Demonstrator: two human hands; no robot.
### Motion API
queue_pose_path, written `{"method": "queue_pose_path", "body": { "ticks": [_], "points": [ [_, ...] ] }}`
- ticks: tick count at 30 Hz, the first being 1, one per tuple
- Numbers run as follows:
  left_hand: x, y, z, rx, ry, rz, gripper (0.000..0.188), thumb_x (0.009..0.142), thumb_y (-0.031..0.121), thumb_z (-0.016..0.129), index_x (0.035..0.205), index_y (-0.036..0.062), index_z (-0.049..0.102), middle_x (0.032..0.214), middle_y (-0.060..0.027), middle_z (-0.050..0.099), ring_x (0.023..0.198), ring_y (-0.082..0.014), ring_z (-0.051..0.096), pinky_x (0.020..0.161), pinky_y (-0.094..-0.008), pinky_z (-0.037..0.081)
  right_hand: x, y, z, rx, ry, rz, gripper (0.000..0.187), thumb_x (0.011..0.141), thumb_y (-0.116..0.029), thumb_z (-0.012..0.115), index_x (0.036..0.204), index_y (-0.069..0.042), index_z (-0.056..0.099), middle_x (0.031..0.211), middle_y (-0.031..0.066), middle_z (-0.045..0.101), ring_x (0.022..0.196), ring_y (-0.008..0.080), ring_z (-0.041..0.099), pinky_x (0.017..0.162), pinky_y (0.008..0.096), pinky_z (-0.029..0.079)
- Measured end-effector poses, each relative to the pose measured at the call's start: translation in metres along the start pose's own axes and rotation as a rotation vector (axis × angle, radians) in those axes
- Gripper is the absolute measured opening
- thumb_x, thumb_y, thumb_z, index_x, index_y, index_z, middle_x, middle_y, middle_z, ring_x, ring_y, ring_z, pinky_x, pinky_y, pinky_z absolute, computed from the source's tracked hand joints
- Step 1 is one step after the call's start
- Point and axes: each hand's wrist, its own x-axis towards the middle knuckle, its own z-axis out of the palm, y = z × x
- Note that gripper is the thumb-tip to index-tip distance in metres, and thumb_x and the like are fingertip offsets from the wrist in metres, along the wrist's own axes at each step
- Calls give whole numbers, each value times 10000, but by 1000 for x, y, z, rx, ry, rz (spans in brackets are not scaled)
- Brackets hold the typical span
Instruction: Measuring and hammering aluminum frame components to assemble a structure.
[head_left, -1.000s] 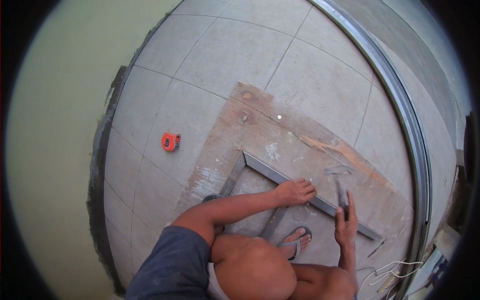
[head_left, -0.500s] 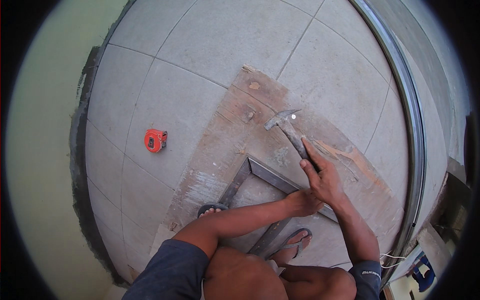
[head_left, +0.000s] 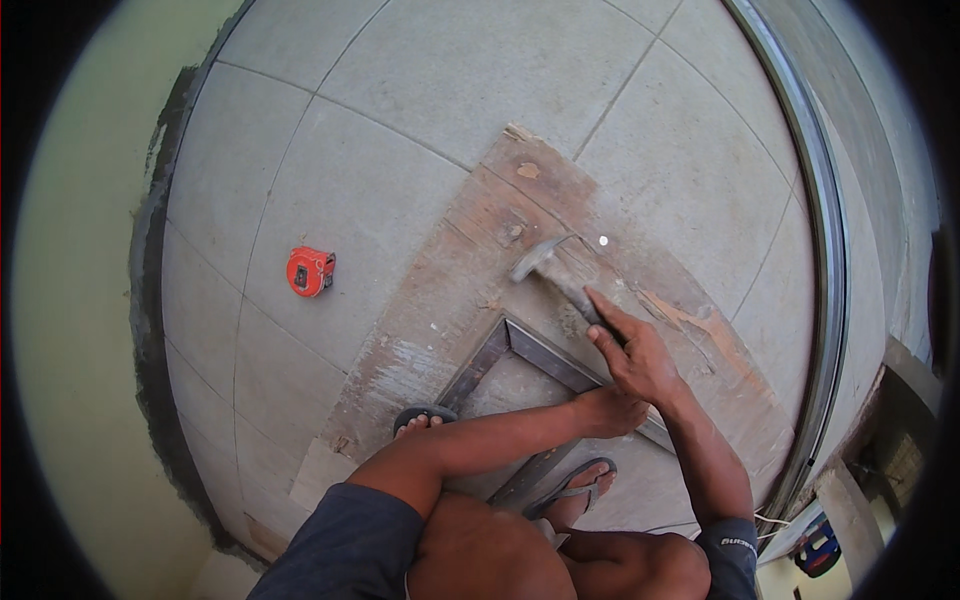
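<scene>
Right hand (head_left: 640, 362) clenched, 1 finger (head_left: 610, 309) extended forward; left hand (head_left: 606, 411) curled, forearm (head_left: 500, 436) crosswise.

Building site: unfinished wall edge (head_left: 150, 330)

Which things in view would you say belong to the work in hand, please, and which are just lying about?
In use:
- hammer, held in the right hand
- metal frame, under the left hand
- wooden board, beneath the frame

Apparently lying about:
- red tape measure, untouched on the tiled floor, though possibly for this work
- blue item at lower right, too small to identify
</scene>
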Motion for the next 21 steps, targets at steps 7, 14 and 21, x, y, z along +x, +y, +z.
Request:
{"method": "queue_pose_path", "body": {
  "ticks": [7, 14, 21],
  "points": [
    [12, 1, -14, -186, -269, -48, 326, 945, 191, 489, 1159, -5, 636, 1227, -216, 636, 1198, -340, 588, 1055, -481, 401, -3, -1, -2, -103, -95, 66, 512, 972, -215, 606, 1467, -136, 499, 1337, 214, 606, 1243, 396, 578, 1045, 419, 455],
    [4, 3, -11, -26, -59, 48, 247, 853, 236, 567, 977, 55, 680, 1012, -72, 645, 1013, -230, 587, 858, -372, 463, 6, -25, -36, -198, -52, 6, 508, 956, -160, 625, 1452, -140, 517, 1265, 213, 645, 1144, 398, 629, 976, 417, 491],
    [-1, -8, -33, 24, 84, 38, 154, 814, 240, 577, 821, 107, 656, 885, -20, 582, 913, -186, 551, 760, -317, 433, 82, -156, -91, -829, -135, -212, 471, 913, -154, 671, 1379, -165, 608, 812, 143, 624, 726, 297, 619, 682, 413, 496]
  ]
}}
